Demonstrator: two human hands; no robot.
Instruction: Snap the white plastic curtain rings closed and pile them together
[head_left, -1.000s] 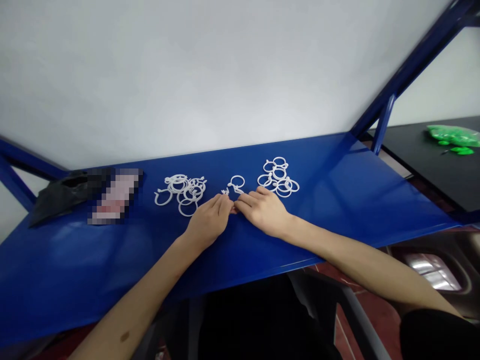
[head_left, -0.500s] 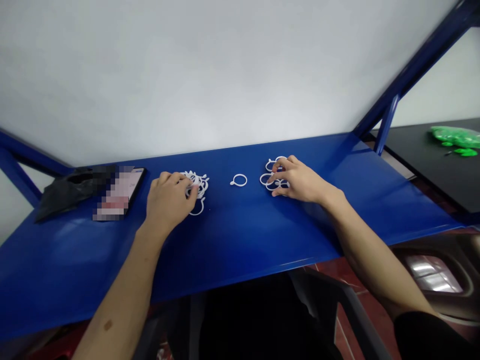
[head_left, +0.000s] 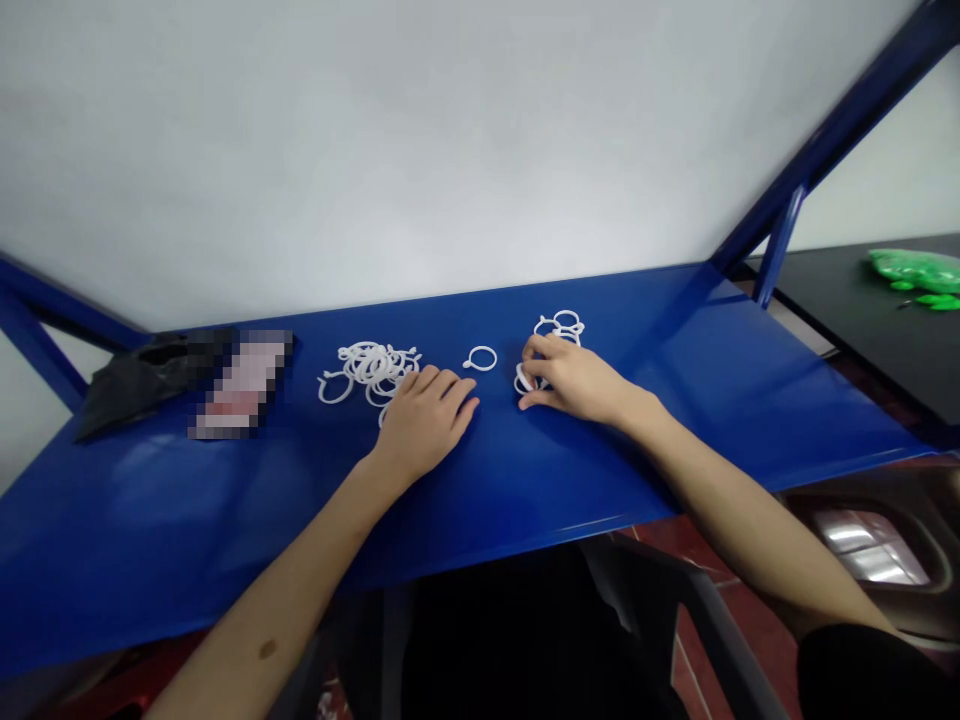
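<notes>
Left grip point(head_left: 425, 420) palm-down, fingers point(head_left: 444, 386) slightly spread; right grip point(head_left: 574, 380) curled inward; bare forearms point(head_left: 315, 560) stretched forward.

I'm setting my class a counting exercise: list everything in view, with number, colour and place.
Left rings: many, overlapping, white, by the left hand
Loose ring: one, white, mid-table
Right rings: several, partly hidden, white, around the right hand
Table: one, blue, under the rings
Bag: one, black, table's left
Pixelated item: one, pinkish, beside the bag
Frame: one, blue, both sides
Wall: one, white, behind
Black table: one, black, far right
Green items: at least two, green, on the black table
Floor: one, red, below
Left hand: one, bare, at the left rings
Right hand: one, bare, over the right rings
</notes>
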